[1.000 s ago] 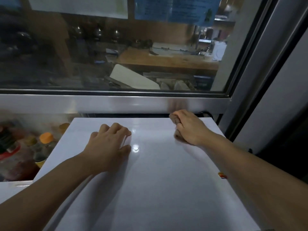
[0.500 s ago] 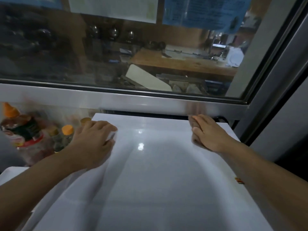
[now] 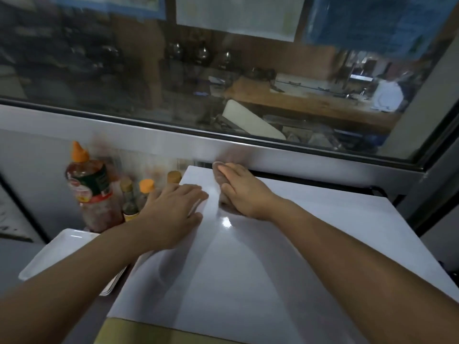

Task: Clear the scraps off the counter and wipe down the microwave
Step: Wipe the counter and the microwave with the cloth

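Observation:
The white top of the microwave (image 3: 248,269) fills the lower middle of the head view. My left hand (image 3: 171,214) lies flat and spread on its left edge, holding nothing. My right hand (image 3: 243,192) presses a small greyish cloth (image 3: 219,173) onto the back left corner of the top; only the cloth's tip shows beyond my fingers. A bright glare spot sits just in front of my right hand.
A big sauce bottle with an orange cap (image 3: 92,189) and several small bottles (image 3: 139,194) stand left of the microwave. A white tray (image 3: 62,254) lies in front of them. A metal window frame (image 3: 273,155) runs right behind the microwave's back edge.
My right hand slid with the cloth from the back right of the microwave top to the back left. The left hand stayed near the left edge. The view swung left, showing the bottles and tray.

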The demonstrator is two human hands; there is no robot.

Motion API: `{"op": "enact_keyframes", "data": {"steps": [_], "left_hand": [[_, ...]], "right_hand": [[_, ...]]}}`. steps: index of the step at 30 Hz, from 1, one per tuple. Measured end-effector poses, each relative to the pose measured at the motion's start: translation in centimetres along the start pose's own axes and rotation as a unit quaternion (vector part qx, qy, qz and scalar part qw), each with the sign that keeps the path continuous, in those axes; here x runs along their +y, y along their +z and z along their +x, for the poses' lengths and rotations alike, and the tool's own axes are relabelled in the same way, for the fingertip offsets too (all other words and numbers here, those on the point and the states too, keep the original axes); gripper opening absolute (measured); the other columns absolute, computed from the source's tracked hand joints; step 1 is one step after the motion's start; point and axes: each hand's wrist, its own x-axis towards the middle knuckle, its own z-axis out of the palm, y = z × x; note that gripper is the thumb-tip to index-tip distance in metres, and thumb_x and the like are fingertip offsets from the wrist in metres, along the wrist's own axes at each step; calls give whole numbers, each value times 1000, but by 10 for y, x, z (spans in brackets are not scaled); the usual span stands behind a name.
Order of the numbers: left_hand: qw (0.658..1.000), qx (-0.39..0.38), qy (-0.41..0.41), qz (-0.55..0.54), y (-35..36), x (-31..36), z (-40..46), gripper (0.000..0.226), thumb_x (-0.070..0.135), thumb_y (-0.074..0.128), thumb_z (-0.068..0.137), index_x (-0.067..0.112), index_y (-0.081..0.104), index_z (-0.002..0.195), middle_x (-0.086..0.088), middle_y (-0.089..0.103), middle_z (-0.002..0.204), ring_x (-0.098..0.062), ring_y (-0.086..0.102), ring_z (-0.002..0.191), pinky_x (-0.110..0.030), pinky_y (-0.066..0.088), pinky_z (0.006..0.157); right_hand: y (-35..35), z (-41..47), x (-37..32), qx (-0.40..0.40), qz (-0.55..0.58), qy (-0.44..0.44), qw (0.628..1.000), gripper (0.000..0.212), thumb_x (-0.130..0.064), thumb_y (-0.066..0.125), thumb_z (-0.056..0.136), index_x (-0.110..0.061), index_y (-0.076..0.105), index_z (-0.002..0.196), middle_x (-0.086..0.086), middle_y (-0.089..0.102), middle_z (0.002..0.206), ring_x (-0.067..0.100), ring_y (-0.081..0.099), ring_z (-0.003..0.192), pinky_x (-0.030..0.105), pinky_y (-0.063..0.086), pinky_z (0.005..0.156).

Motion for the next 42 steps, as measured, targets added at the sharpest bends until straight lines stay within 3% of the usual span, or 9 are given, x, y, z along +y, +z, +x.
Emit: {"op": "enact_keyframes", "data": {"steps": [3,9,14,18,22,25,29,36,42], "left_hand": [[999,33,-3,15,-2,-9,-17,42,41,41,94,37,36,135,12,26,150,-17,19,137,-43,19,110],[998,45,0,-33,0,-21,-35,43,36,45,94,30,41,136,8,34,146,-17,35,131,-36,34,107],[995,52,-3,-88,2,-22,-36,42,37,45,93,29,43,134,7,35,143,-15,37,127,-34,37,104],[995,43,-1,-93,-4,-18,-38,40,33,46,94,25,45,132,4,37,142,-18,39,125,-37,38,103],[989,70,8,-130,-9,-17,-59,40,29,50,93,30,45,133,8,36,140,-13,38,125,-27,38,102],[987,76,4,-140,-8,-18,-83,36,33,48,93,39,41,128,10,34,131,-8,34,115,-21,36,94],[986,79,-16,-149,-4,-19,-94,33,35,48,92,37,40,124,11,34,125,-8,34,110,-25,39,94],[985,87,-26,-149,-1,-19,-94,31,38,49,91,36,42,122,12,36,125,-10,36,113,-31,39,97],[971,147,-79,-171,-3,-22,-110,37,44,60,81,29,33,101,8,35,103,-8,37,92,-22,33,75]], "right_hand": [[-12,-36,29,-15,-20,-4,1000,51,-27,30,101,-18,17,150,-5,10,158,7,4,144,25,8,117],[-18,-50,39,-11,-40,52,998,50,-20,28,102,-19,16,150,-6,6,159,8,2,145,23,8,116],[11,18,-18,0,12,-16,1000,48,-21,30,100,-19,24,148,-3,16,157,12,10,144,25,10,116],[18,60,-55,4,39,-54,998,33,-20,36,100,-14,49,129,2,47,134,17,41,124,31,34,105],[12,47,-60,5,52,-103,993,27,-11,38,96,-13,57,116,1,52,121,13,43,114,23,35,98],[17,15,-67,-3,72,-210,975,26,-9,41,93,-15,59,111,-1,56,117,9,44,111,12,29,96],[17,29,-60,-7,48,-249,967,31,0,47,85,-10,62,109,5,60,111,15,49,104,23,36,93],[23,68,-53,36,16,-117,992,26,-5,41,90,-9,65,97,6,60,102,19,50,99,41,41,93],[22,-29,-97,-6,73,-250,965,31,-5,39,88,-7,63,108,8,58,112,23,51,107,36,40,95]]}}
